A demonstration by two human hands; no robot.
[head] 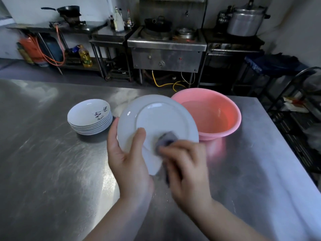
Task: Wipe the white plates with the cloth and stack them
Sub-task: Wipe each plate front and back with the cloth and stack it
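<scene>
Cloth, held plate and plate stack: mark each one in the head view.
cloth (pixel 165 139), head view, on the bunched grey part pressed against the plate.
held plate (pixel 161 117), head view, on its upturned underside inside the foot ring.
plate stack (pixel 86 113), head view, on the top plate's bare inside.

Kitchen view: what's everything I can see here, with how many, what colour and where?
held plate: one, white, underside towards the camera, raised over the table
cloth: one, grey-purple, pressed on the held plate
plate stack: one pile, exact count unclear, white with dark markings, on the table to the left
basin: one, pink, holding water, on the table to the right
table: one, steel, foreground
wok stove: one, steel, back centre
pressure cooker: one, silver, back right
oil bottle: one, yellow, low shelf at back left
hands: left hand grips the plate's rim; right hand holds the cloth
</scene>
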